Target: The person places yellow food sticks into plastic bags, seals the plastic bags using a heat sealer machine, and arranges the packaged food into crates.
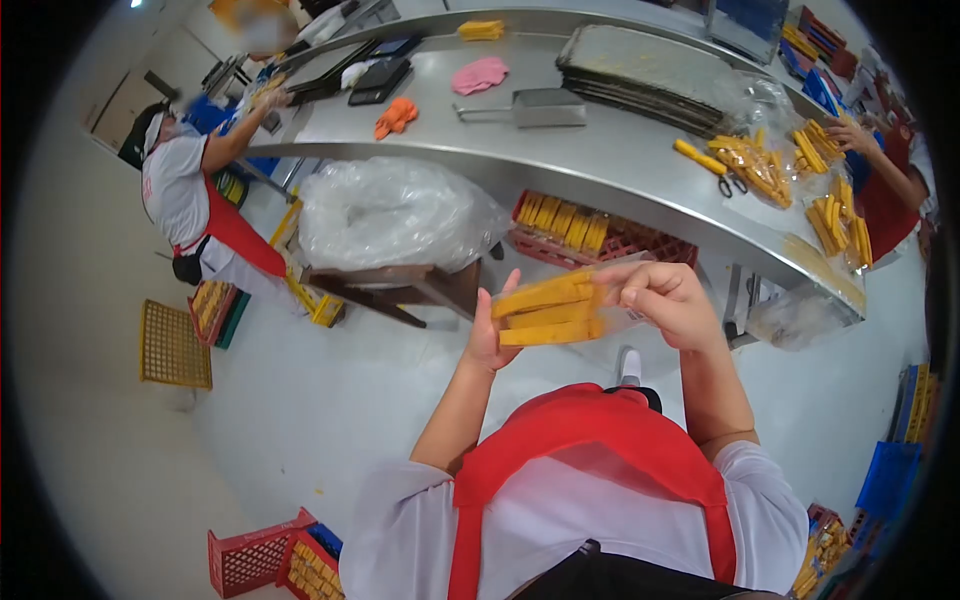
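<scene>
A clear plastic bag of yellow sticks (548,310) is held up in front of the red apron, above the floor. My left hand (487,335) supports the bag's left end, its fingers pointing up along the side and partly behind it. At the right, my right hand (668,300) pinches the bag's clear open-looking end between thumb and fingers. Several sticks lie side by side inside the bag, slightly blurred.
A steel table (450,135) crosses ahead, bearing trays (650,75), a scoop (548,107), scissors (732,184) and bagged sticks (750,165). Below are a plastic-wrapped bundle (395,215) and red crate (640,238). Co-workers stand left (185,180) and right (895,185).
</scene>
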The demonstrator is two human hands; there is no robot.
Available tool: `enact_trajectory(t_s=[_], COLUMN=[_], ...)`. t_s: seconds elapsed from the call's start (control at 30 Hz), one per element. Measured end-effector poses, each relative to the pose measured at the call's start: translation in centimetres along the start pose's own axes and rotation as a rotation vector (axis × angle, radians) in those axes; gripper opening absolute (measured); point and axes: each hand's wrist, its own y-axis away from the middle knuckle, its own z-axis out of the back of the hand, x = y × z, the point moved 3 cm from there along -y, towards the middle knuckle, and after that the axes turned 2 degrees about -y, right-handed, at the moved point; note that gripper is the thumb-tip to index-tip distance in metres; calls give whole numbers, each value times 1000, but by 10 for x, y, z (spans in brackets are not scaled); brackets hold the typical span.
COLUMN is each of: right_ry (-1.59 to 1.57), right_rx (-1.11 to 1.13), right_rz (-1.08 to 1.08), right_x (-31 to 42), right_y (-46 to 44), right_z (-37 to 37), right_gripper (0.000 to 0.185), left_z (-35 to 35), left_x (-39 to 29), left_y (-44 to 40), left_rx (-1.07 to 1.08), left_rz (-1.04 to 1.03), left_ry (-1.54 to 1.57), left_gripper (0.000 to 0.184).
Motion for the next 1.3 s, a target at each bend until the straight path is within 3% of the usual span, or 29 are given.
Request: enact_trajectory(t_s=[0.13, 0.2, 0.27, 0.33, 0.4, 0.5, 0.57, 0.6, 0.67, 0.77, 0.83, 0.87, 0.93, 1.03, 1.1, 1.23, 1.3], right_ry=[-8, -9, -6, -101, -34, 77, 256, 257, 125, 107, 97, 101, 112, 167, 158, 133, 114], right_rx=[40, 22, -46, 2, 44, 92, 99, 57, 172, 489, 640, 660, 668, 539, 627, 571, 561], right_rz=[-20, 10, 45, -81, -91, 38, 329, 315, 401, 741, 902, 902, 899, 952, 888, 925, 944], right_x=[29, 43, 61, 72, 74, 84, 95, 100, 119, 138, 164, 177, 188, 189, 183, 172, 171], right_y=[-4, -3, 5, 12, 15, 17, 21, 26, 40, 83, 116, 131, 152, 163, 153, 146, 148], right_z=[71, 104, 138, 158, 183, 209, 231, 244, 268, 325, 350, 355, 356, 360, 367, 367, 369], right_gripper=[11, 11, 11, 11, 11, 9, 8, 8, 10, 11, 8, 7, 5, 6, 11, 15, 18], left_z=[-42, -67, -93, -110, -117, -125, -130, -130, -120, -107, -81, -69, -43, -58, -56, -69, -83], left_x=[30, 39, 43, 54, 59, 66, 75, 75, 73, 60, 46, 39, 27, 21, 20, 24, 28], left_y=[-52, -76, -102, -133, -154, -175, -184, -187, -186, -176, -171, -169, -160, -163, -170, -176, -176], left_rx=[132, 304, 252, 194, 190, 176, 198, 191, 111, 86, -61, -98, 41, 8, 71, 176, 89], left_rz=[6, 26, 45, 62, 48, 64, 104, 60, 44, -74, -213, -283, -196, -267, -250, -168, -205], left_ry=[37, -39, -59, -75, -63, -33, -40, -23, 16, 28, 36, -52, 98, 47, 21, 26, -2], left_gripper=[87, 95, 98, 101, 93, 96, 95, 95, 93, 81, 81, 76, 71, 65, 68, 74, 75])
